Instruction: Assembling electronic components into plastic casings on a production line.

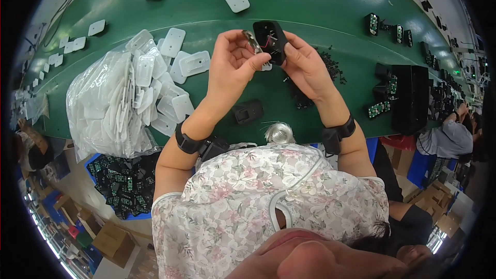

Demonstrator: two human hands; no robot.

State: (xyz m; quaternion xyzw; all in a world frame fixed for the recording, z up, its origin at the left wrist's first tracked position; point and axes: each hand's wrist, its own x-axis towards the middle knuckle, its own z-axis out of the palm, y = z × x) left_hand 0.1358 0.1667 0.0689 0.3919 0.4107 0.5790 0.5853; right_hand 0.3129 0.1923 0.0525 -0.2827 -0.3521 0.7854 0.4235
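My left hand (231, 67) pinches a small circuit board (251, 42) by its edge, tilted up beside a black plastic housing (269, 35). My right hand (310, 70) grips that housing along its right side, its open hollow turned toward the board. A thin reddish wire shows inside the hollow. Just below my hands, another black plastic part (248, 111) lies on the green table (201, 15). Small black pieces (333, 64) are heaped beside my right hand, partly hidden by my wrist.
On the left, a clear bag (98, 98) spills white plastic plates (173, 41). A blue bin (126, 186) of circuit boards stands below the table edge. To the right are a black box (411, 98) and housings with green boards (380, 109). Other people sit further off.
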